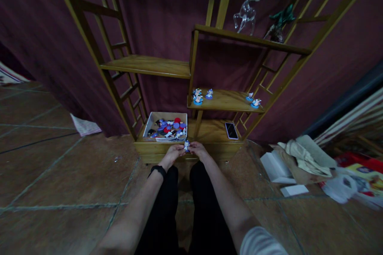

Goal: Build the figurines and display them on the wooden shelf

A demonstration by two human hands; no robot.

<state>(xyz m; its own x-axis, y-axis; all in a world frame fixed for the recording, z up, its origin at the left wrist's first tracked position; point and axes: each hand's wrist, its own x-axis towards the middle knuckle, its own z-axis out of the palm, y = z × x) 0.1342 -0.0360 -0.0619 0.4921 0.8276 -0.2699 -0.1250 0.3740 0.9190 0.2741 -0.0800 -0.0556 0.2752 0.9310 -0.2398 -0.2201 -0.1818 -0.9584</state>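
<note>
Between my two hands, just in front of the lowest shelf, is a small purple-and-white figurine [186, 146], held upright. My left hand [173, 154] pinches it from the left, and my right hand [198, 149] grips its other side with the fingertips. Right behind my left hand stands an open cardboard box [145, 132] full of jumbled figurines in purple, red, white and black. On the shelf above to the right, a purple figurine [209, 94] stands near a blue-based figurine [198, 100] at the left end. Another blue-based figurine [255, 103] is at the right end.
A phone [231, 130] lies on the bottom shelf [212, 130]. A clear glass animal ornament [245, 15] and a dark green ornament [279, 24] stand on the upper shelf. White boxes [277, 167] and plastic bags [341, 186] lie on the floor to the right.
</note>
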